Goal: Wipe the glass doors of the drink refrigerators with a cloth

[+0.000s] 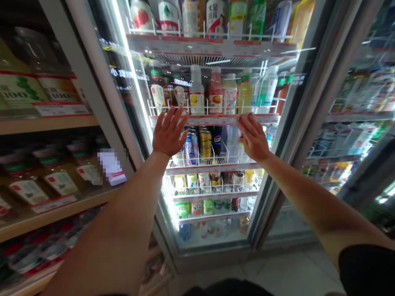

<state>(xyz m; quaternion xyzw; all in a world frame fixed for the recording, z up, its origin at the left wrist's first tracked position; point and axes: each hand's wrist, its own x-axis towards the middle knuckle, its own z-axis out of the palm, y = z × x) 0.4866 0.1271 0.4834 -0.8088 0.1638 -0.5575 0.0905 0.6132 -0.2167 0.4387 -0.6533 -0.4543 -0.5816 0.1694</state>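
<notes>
Both my arms reach into an open drinks fridge. My left hand (169, 132) is spread flat with fingers apart, just below the front rail of the bottle shelf (216, 119), in front of blue cans (191, 148). My right hand (252, 137) is held palm down, its fingertips touching or nearly touching that same rail. Neither hand holds anything. Upright bottles (215, 92) stand in a row on the shelf above my hands. A yellow can (205, 144) and a Pepsi can (217, 140) stand between my hands on the shelf below.
The fridge's glass door (114, 82) is swung open to the left. Wooden shelves (46, 123) with jars and bottles run along the left. A second glass-door fridge (354, 115) stands at the right. Lower wire shelves (212, 191) hold small cups and cans. Grey floor tiles lie below.
</notes>
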